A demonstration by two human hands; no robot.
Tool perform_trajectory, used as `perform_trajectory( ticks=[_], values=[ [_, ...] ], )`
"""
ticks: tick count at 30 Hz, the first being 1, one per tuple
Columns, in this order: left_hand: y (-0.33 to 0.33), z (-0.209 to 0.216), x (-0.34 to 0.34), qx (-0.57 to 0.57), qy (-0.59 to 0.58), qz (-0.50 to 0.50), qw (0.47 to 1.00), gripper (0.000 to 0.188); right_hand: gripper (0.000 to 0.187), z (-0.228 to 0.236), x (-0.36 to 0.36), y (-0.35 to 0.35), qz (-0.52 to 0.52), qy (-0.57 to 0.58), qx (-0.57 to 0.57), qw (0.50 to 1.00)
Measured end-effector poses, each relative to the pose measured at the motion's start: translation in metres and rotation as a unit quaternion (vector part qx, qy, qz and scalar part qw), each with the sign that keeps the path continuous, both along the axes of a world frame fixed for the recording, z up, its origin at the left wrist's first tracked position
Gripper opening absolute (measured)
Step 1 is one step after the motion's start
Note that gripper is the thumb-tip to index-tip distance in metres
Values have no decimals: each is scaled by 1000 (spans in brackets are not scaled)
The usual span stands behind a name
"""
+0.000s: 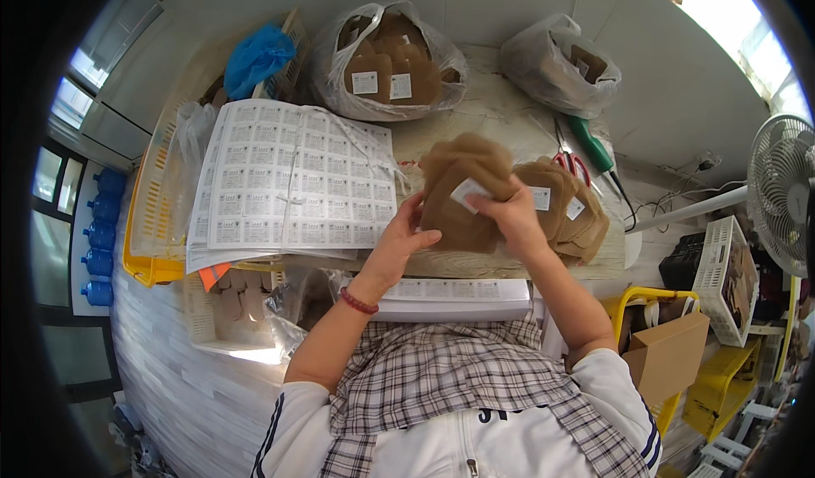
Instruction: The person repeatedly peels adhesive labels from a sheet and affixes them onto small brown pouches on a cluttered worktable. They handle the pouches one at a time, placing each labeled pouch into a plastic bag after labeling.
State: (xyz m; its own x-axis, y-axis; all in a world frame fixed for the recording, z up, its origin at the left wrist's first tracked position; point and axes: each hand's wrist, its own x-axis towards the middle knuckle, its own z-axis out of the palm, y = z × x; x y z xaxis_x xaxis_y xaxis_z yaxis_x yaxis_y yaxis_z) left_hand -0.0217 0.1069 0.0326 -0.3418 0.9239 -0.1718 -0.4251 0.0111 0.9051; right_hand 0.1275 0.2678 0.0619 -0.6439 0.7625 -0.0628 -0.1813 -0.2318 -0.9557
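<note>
A stack of thin, flat brown pieces with rounded ends [454,223] is held up over the table, its upper part blurred. On its front piece is a white label [468,194]. My left hand [402,247] grips the stack by its lower left edge. The right hand [514,216] closes on its right side, thumb against the label. Beside that hand, more labelled brown pieces [586,233] lie fanned on the table [424,266]. To the left are large sheets of printed labels [293,177], stacked and tied with string.
Plastic bags of brown pieces [386,70] [556,75] stand at the back. Red-handled scissors [570,160] and a green-handled corded tool [592,143] lie at the right. Yellow baskets [140,257] flank the left side; a fan [781,194] and a cardboard box [671,355] are at the right.
</note>
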Motion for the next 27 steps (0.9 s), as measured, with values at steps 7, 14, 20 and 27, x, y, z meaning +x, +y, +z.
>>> perform_trajectory(
  ticks=[7,14,20,27],
  values=[
    [-58,20,-25,-10,73,45,996,45,41,99,23,255,-465,-254,681,506],
    [-140,15,-36,-79,102,204,970,35,29,66,1,374,-112,-538,752,364],
    [-208,7,-29,-209,150,366,894,28,40,40,-46,364,-208,-483,723,448],
    [-291,-71,-34,-268,103,497,819,26,48,-16,-17,411,-101,-546,748,363]
  ],
)
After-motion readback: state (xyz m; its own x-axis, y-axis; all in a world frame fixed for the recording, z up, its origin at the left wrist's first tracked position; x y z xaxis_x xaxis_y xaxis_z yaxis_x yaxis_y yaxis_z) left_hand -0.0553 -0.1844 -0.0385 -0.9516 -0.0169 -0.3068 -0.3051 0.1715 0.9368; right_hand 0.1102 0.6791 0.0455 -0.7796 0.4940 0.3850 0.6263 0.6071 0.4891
